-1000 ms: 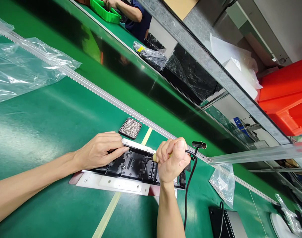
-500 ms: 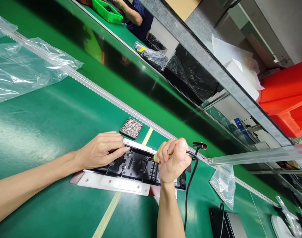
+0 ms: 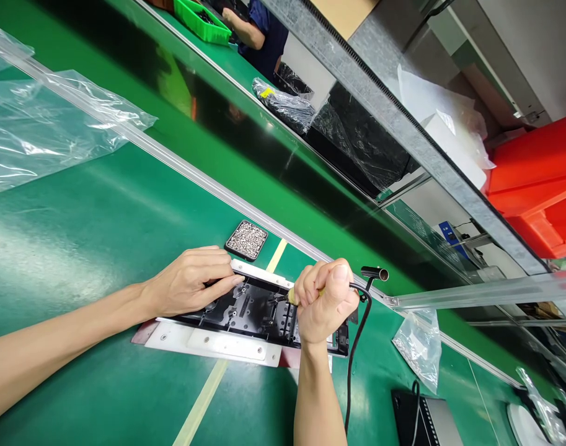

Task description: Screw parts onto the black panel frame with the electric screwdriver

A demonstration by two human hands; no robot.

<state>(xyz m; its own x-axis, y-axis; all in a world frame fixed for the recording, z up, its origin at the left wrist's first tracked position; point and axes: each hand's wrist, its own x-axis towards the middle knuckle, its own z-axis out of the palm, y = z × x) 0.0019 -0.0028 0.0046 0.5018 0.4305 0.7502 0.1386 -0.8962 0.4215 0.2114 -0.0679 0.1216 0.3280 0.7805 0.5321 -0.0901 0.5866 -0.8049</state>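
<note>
A black plastic housing (image 3: 252, 310) lies in a white fixture (image 3: 208, 342) on the green bench. My left hand (image 3: 190, 282) rests over the housing's left end, its fingers extended across the upper edge. My right hand (image 3: 327, 297) is wrapped round a soldering iron (image 3: 292, 296), whose tip points left into the housing. The iron's black cable (image 3: 352, 365) leaves the fist and runs down to the right. Just above the fixture sits a small black square tray of metal pieces (image 3: 246, 240).
Behind the fixture runs a metal rail (image 3: 194, 179), with a metal tube holder (image 3: 374, 272) beside it. Plastic bags lie at the left (image 3: 41, 130) and right (image 3: 420, 350). A black device (image 3: 426, 418) is at the lower right. Another person's arm (image 3: 248, 31) shows at the top.
The other person's arm at the top has shifted slightly. Both of my hands and the housing look unmoved.
</note>
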